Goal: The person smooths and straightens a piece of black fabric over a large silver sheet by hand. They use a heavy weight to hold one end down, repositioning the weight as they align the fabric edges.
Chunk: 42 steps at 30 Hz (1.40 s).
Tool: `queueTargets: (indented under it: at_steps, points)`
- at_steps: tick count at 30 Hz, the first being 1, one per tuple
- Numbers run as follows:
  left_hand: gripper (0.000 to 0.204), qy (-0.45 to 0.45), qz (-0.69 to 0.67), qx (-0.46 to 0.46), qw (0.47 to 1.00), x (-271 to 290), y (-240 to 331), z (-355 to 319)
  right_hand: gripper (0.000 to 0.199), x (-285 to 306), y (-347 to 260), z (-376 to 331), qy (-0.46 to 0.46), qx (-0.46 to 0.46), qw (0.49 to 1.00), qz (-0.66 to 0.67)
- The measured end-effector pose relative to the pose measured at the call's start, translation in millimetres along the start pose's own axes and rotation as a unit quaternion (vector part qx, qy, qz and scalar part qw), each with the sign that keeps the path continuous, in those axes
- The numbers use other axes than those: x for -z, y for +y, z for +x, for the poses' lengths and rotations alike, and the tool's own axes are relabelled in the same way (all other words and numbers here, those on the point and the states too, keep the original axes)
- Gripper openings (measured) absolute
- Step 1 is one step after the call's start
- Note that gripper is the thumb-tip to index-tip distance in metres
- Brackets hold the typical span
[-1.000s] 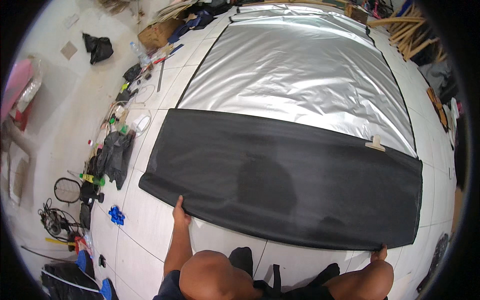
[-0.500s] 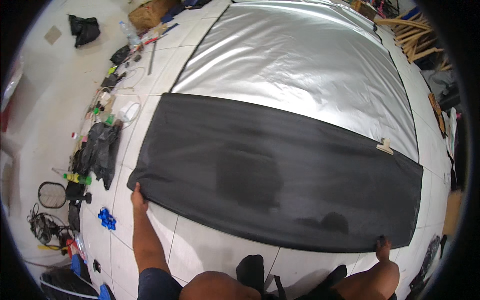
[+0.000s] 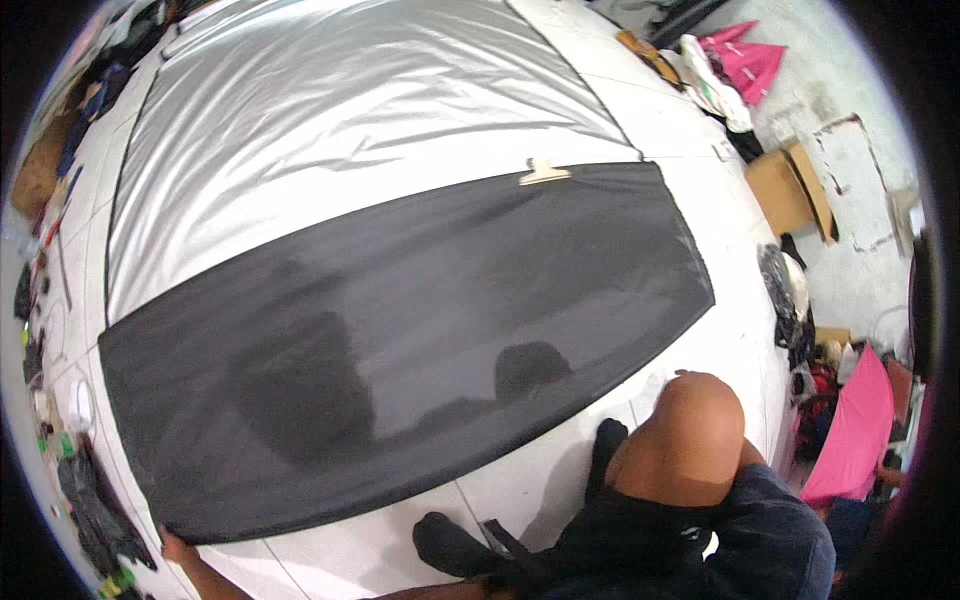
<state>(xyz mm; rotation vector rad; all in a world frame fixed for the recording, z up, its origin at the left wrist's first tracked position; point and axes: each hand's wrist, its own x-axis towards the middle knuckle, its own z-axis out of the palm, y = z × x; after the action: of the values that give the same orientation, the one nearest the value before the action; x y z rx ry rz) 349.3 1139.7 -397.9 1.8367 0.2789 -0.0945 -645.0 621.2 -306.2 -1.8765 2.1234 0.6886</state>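
A large sheet lies on the floor, its silver side (image 3: 330, 120) up at the far end. Its near part is folded over, showing a black side (image 3: 440, 290) with dark shadows across it. My left hand (image 3: 178, 548) is closed on the sheet's near left corner. A cream clip (image 3: 545, 174) sits on the far edge of the black part, toward the right. Of my right hand (image 3: 684, 373) only a bit of the fingers shows past my raised knee, just off the sheet's near edge; the rest is hidden.
White floor tiles (image 3: 700, 220) surround the sheet. On the right are a cardboard box (image 3: 780, 190), black plastic bags (image 3: 778, 295) and pink cloth (image 3: 850, 440). Clutter with a black bag (image 3: 90, 500) lines the left side. My socked foot (image 3: 450, 545) rests near the sheet's front edge.
The view has swung to the right. My right hand has come off the sheet's near edge and is now mostly behind my knee. My left hand still grips the left corner.
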Motion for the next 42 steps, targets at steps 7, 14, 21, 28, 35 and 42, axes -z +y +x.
queueTargets:
  at_steps: [7, 14, 21, 28, 35, 42]
  points:
    - [0.069, -0.085, 0.582, -0.32, 0.742, -163, 51, -265, 0.071, -66, 94, -102, -0.004, -0.152, 0.988, 0.042]
    - [0.075, -0.273, 0.552, -0.474, 0.629, -185, 23, -442, 0.08, -121, 152, -118, 0.01, -0.27, 0.963, 0.003]
    - [0.074, -0.319, 0.558, -0.453, 0.618, -180, 18, -450, 0.09, -162, 231, -95, -0.09, -0.275, 0.957, 0.025]
    - [0.081, -0.281, 0.525, -0.41, 0.691, -187, 40, -440, 0.024, -171, 251, -87, 0.147, -0.167, 0.975, 0.004]
    - [0.088, -0.211, 0.594, -0.218, 0.745, -184, 73, -470, 0.034, -92, 261, -27, 0.387, -0.227, 0.867, 0.217]
    - [0.099, -0.187, 0.553, -0.265, 0.767, -175, 15, -425, 0.039, 185, 97, -14, 0.494, -0.048, 0.839, 0.223]
